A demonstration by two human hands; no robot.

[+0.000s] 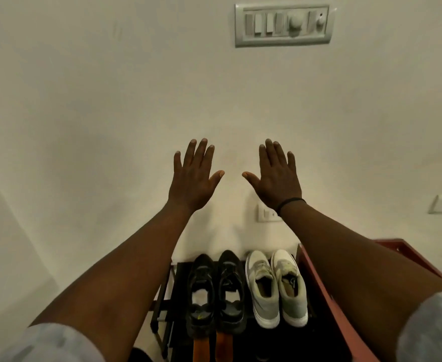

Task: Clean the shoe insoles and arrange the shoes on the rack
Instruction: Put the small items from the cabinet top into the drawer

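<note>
Black shoes [216, 291]: matt mesh cloth; grey shoes [276, 286]: matt fabric, white rubbery soles; rack [162, 307]: dark metal tube; switch panel [283, 24]: glossy plastic; wall [110, 100]: matt paint

Rack [166, 307]: black, thin metal frame showing at its left side; dark top shelf.
Black shoes [216, 293]: a pair on the rack's top shelf, left of centre, toes toward the wall, standing side by side and touching; pale insoles visible inside.
Grey-white shoes [276, 286]: a pair just right of the black pair on the same shelf, toes toward the wall, side by side, openings up.
Orange items [209, 347]: two strips below the black pair's heels; what they are cannot be told.
Red-brown piece [326, 304]: stands against the rack's right side.
</note>
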